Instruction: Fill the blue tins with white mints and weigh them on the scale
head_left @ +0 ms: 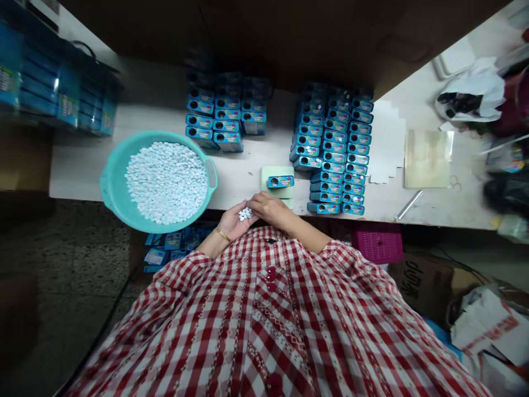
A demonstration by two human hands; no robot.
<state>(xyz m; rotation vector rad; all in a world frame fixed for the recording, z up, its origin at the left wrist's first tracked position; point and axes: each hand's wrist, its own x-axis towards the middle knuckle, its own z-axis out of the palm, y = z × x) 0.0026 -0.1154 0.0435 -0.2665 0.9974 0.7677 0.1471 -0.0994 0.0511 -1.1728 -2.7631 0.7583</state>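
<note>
My left hand [232,221] is cupped palm up near the table's front edge, with a small heap of white candies [245,214] in it. Over that palm reaches my right hand [268,208], its fingers bent together at the heap; whether a candy is pinched in them is hidden. Just beyond my hands a blue tin [280,181] rests on a pale green scale [264,172], a dark round opening at the left of its top. To the left stands a turquoise basin [111,190] holding many more white candies [167,182].
Blue tins stand in rows at the back [227,125] and on the right [334,149]. Farther right lie a clear flat box [427,160] and a metal rod [409,205]. A magenta basket [378,242] sits below the table edge. Wrapped blue packs [53,82] are stacked far left.
</note>
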